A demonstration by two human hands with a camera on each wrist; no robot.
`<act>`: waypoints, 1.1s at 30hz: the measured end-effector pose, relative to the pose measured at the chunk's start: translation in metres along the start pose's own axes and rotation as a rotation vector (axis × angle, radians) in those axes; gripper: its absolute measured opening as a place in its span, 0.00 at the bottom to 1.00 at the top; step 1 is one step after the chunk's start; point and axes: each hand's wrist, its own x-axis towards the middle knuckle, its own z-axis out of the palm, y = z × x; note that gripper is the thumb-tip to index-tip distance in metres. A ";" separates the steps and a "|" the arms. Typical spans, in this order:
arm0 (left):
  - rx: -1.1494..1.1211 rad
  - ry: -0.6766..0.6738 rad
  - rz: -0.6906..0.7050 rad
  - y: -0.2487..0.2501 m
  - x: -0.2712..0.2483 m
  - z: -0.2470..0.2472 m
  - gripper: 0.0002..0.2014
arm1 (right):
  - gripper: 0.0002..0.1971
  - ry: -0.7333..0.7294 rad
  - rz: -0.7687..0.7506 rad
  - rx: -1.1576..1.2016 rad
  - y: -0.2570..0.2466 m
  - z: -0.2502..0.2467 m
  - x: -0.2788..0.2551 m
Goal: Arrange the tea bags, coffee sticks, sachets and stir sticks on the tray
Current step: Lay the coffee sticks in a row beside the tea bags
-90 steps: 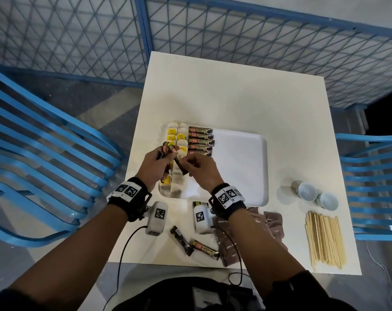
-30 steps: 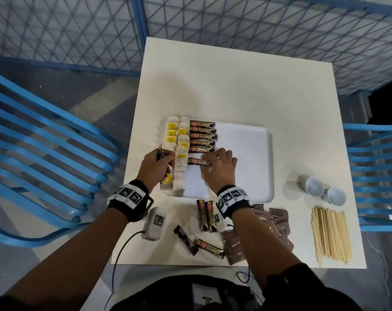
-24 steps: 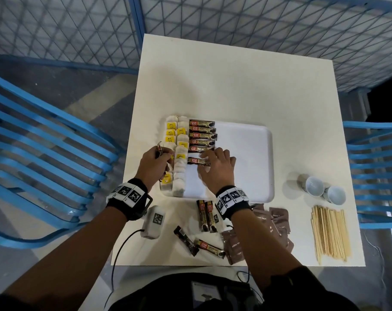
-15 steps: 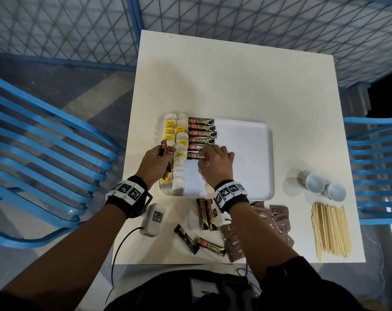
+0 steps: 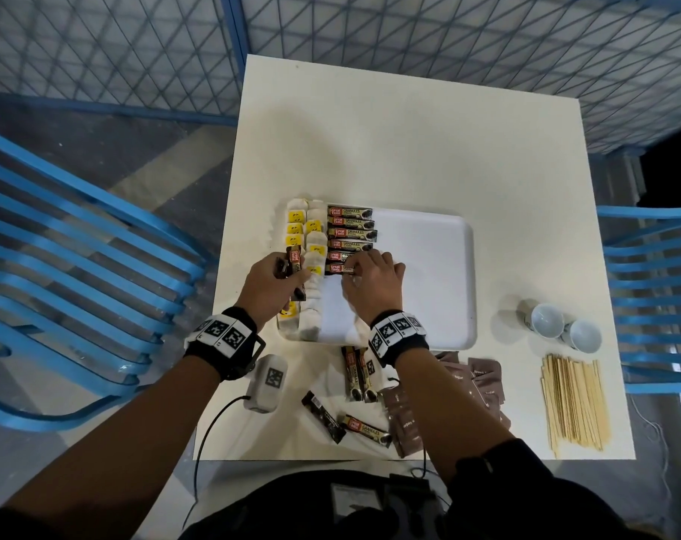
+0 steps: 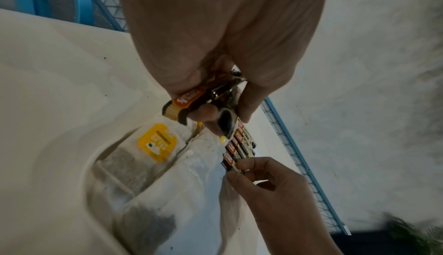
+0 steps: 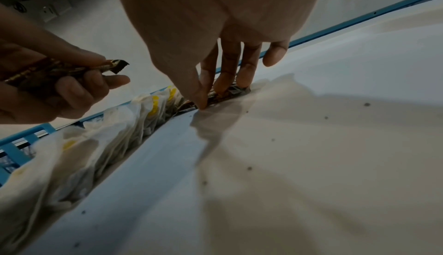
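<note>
A white tray [image 5: 428, 274] lies mid-table. Tea bags [image 5: 306, 235] with yellow tags fill its left edge, and a row of coffee sticks [image 5: 350, 232] lies beside them. My right hand [image 5: 364, 271] pinches the nearest coffee stick [image 5: 336, 268] flat on the tray, against that row; the right wrist view shows thumb and fingers [image 7: 223, 88] on either side of that stick [image 7: 236, 90]. My left hand [image 5: 276, 282] grips a small bundle of coffee sticks [image 5: 293, 262] over the tea bags, seen close as bundle [image 6: 189, 98] above a tea bag [image 6: 157, 143].
Loose coffee sticks [image 5: 356, 374] and two more [image 5: 364, 424] lie on the table below the tray. Brown sachets [image 5: 483, 380] sit under my right forearm, and wooden stir sticks [image 5: 572, 403] are at the right front. Two small cups [image 5: 545, 321] stand right of the tray. Blue chairs flank the table.
My right hand took one coffee stick from the left hand's bundle, set it on the tray and slid it up against the row. The left hand stayed put with its bundle.
</note>
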 end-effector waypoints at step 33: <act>-0.159 -0.083 0.028 0.012 -0.026 0.002 0.12 | 0.08 -0.419 0.179 0.975 -0.049 -0.054 -0.010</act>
